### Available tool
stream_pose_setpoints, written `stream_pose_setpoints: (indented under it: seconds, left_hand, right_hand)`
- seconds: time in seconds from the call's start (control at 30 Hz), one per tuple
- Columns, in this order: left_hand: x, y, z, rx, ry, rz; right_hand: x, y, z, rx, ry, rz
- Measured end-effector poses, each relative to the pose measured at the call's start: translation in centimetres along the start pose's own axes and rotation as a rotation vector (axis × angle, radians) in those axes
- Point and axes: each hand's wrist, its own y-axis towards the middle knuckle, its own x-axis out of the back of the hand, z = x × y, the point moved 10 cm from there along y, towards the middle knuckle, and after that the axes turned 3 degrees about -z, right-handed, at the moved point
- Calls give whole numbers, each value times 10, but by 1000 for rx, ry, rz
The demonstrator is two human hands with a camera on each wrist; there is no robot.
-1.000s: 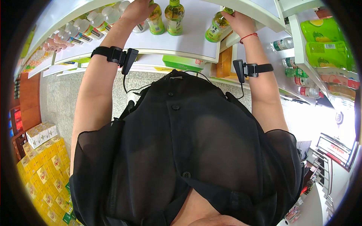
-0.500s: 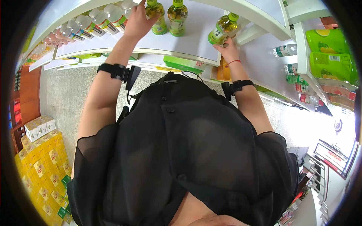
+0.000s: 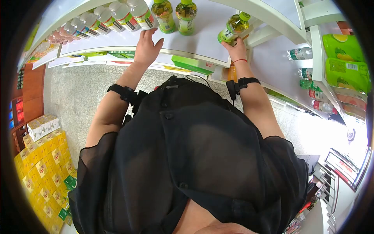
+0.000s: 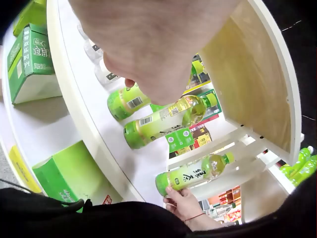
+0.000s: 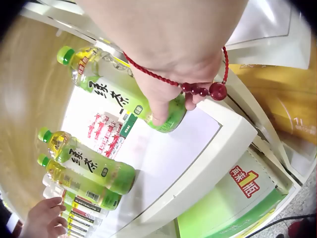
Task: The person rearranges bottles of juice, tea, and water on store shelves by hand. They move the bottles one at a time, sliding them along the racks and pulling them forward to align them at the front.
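My right hand grips a green tea bottle low near its base, at the right end of the white shelf. In the right wrist view the thumb lies across the lower label of this bottle, and the other fingers are mostly hidden. Bare and relaxed, my left hand is at the shelf's front edge with its fingers spread, holding nothing. Just beyond it stand two more green tea bottles, one left and one right.
A row of clear bottles with white caps lines the shelf to the left. Green boxes sit on the level below. A side rack at right carries water bottles and green packs. Yellow cartons are stacked behind at left.
My left hand has come away from the left green tea bottle, back toward the shelf edge. My right hand has moved from the bottle's top down to its base.
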Motion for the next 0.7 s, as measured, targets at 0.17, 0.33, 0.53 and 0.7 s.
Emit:
stream_pose_setpoints:
  seconds: [0.17, 0.33, 0.53, 0.7]
  left_hand:
    - [-44, -14, 10, 55, 3, 255]
    - [-71, -18, -1, 42, 67, 439]
    - [-98, -10, -5, -14, 109, 467]
    - [-121, 8, -5, 80, 51, 420]
  right_hand:
    - [0, -1, 0, 3, -60, -16]
    - [-1, -1, 5, -13, -62, 5]
    - [-2, -3, 4, -30, -77, 8]
    - [-3, -1, -1, 8, -49, -32]
